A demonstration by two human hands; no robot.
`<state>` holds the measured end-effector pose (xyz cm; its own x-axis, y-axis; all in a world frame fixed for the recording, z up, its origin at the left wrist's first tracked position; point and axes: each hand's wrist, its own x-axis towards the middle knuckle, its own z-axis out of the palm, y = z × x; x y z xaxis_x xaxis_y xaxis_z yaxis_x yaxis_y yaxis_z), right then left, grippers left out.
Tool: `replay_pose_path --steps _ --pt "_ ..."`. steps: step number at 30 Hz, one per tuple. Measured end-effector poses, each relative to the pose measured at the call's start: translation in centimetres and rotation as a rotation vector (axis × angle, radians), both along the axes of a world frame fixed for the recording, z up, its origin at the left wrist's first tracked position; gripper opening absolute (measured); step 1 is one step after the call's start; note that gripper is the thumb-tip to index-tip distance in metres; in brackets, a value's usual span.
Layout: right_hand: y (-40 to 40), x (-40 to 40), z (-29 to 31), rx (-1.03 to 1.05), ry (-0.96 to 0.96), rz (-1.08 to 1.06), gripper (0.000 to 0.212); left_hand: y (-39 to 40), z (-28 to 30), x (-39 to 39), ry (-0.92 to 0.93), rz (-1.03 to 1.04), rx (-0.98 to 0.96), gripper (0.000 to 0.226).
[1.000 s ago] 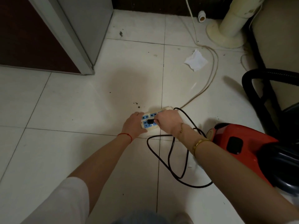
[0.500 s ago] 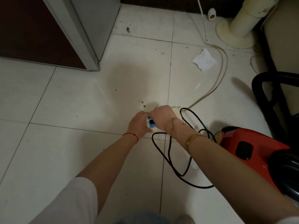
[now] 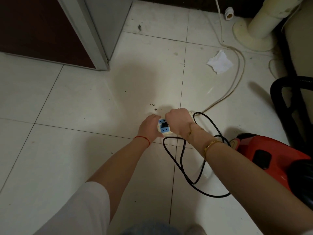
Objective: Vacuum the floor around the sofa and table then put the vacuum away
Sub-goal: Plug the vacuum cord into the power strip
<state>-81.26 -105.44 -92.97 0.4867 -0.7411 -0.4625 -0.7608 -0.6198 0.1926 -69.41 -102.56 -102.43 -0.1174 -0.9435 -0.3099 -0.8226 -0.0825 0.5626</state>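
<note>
Vacuum (image 3: 264,155): red body on floor (image 3: 76,133), right edge of frame; black cord (image 3: 183,165) looped beside it. Centre frame: left hand (image 3: 149,127) holds power strip (image 3: 163,128); right hand (image 3: 178,120) fingers curled on black plug (image 3: 164,124). Tissue (image 3: 219,62) upper right.

You are looking down at a pale tiled floor (image 3: 81,99) speckled with dark crumbs. A dark brown door (image 3: 33,28) in a grey frame (image 3: 88,34) stands upper left; a cream pedestal base (image 3: 250,36) sits upper right, crumpled tissue (image 3: 219,62) nearby.
</note>
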Motion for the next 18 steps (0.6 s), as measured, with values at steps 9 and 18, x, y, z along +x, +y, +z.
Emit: replay_pose_path --steps 9,18 --pt "-0.19 0.06 0.19 0.002 0.039 0.043 0.024 -0.01 -0.03 0.15 0.017 0.005 0.011 0.074" --pt "-0.36 0.39 -0.36 0.020 0.010 0.053 0.021 0.08 0.06 0.15 0.033 0.018 0.004 0.070"
